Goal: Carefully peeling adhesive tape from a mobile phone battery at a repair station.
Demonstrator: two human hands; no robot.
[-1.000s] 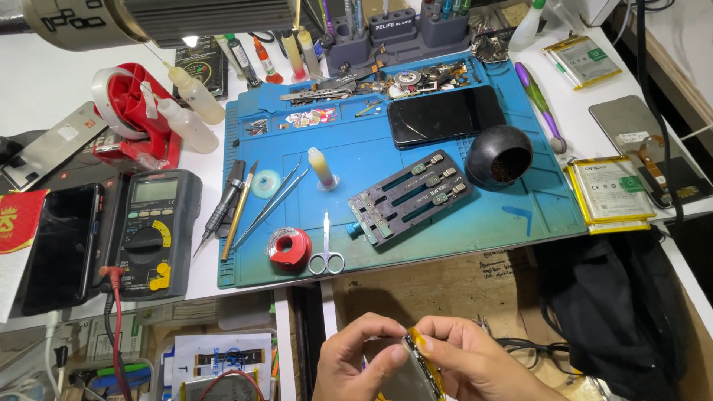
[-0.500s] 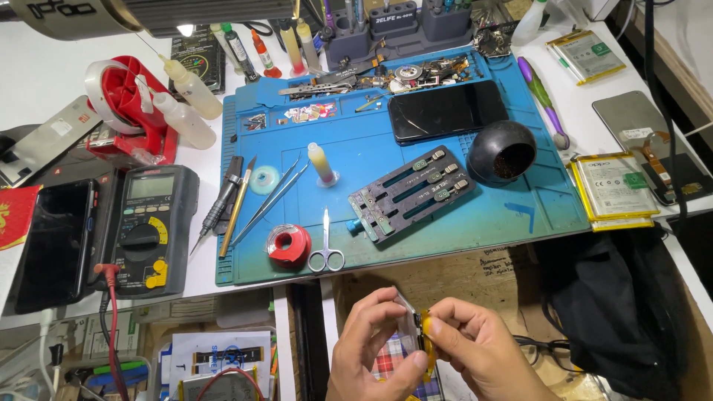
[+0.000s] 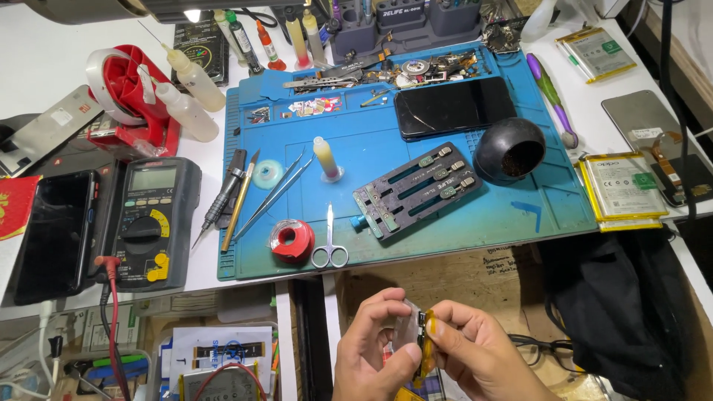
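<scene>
Below the front edge of the tabletop, at the bottom of the view, the left hand [image 3: 375, 345] and the right hand [image 3: 475, 353] meet around a small part [image 3: 422, 338]. Both hands are closed on it: the left fingers pinch its pale left side, and the right thumb and forefinger grip its right side, where a strip of yellow tape [image 3: 428, 349] runs down. What kind of part it is cannot be told.

Above the hands, a blue mat [image 3: 416, 167] covers the middle of the tabletop. Near the mat's front edge lie scissors [image 3: 329, 249] and a red tape roll [image 3: 292, 241], just beside each other. A dark clamp [image 3: 416, 189] lies tilted near the mat's middle, with a black bowl [image 3: 509, 148] to its right and a phone [image 3: 454, 106] behind it. Off the mat's left edge sits a multimeter [image 3: 152, 223].
</scene>
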